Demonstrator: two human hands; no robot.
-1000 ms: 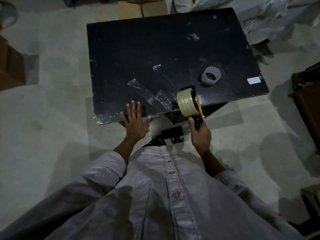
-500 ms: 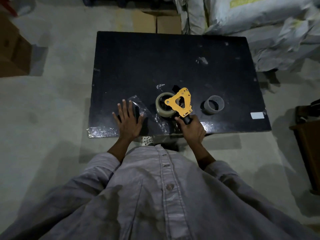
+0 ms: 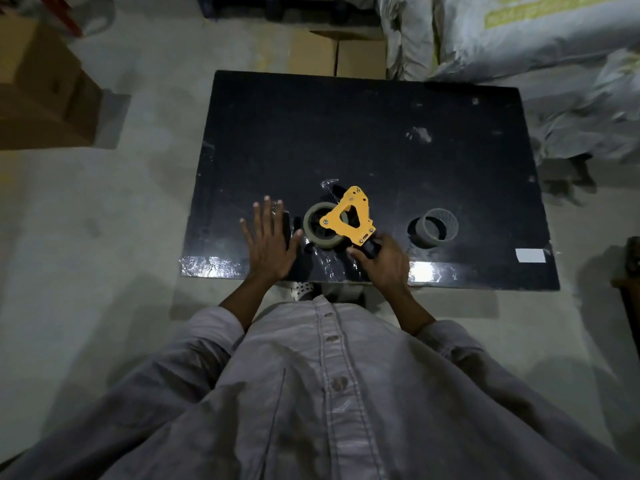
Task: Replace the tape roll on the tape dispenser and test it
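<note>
Grey concrete floor point(image 3: 104, 237) all round, dim light, black worktop point(image 3: 346, 140) low in front of a pale buttoned shirt point(image 3: 329, 393).

Nearest on the worktop: shiny clear tape point(image 3: 214, 263) stuck along the front edge, more of it crinkled between the two hands. Left hand point(image 3: 272, 242) laid flat and open, fingers spread, palm down near the front edge, thumb reaching toward the roll. Right hand point(image 3: 386, 261) closed round the dark handle of the dispenser point(image 3: 349, 216), just to the right of the left hand.

Dispenser lying on its side on the worktop, yellow triangular frame facing up, tip pointing away from the body. Tape roll point(image 3: 320, 233) seated on the hub under the frame, left of the handle, resting against the surface, very near the left thumb; cannot tell whether touching.

Further right, apart from the dispenser: empty grey core point(image 3: 434, 228) tipped slightly, open end up. Small white label point(image 3: 530, 255) near the front right corner.

Beyond the dispenser tip, a small scrap of clear tape point(image 3: 329, 183); further back, a pale smudge point(image 3: 420, 134) on the black surface.

Past the far edge: cardboard boxes point(image 3: 337, 57) on the floor, white sacks point(image 3: 536, 46) heaped at the upper right, another brown box point(image 3: 41, 98) at the left.
</note>
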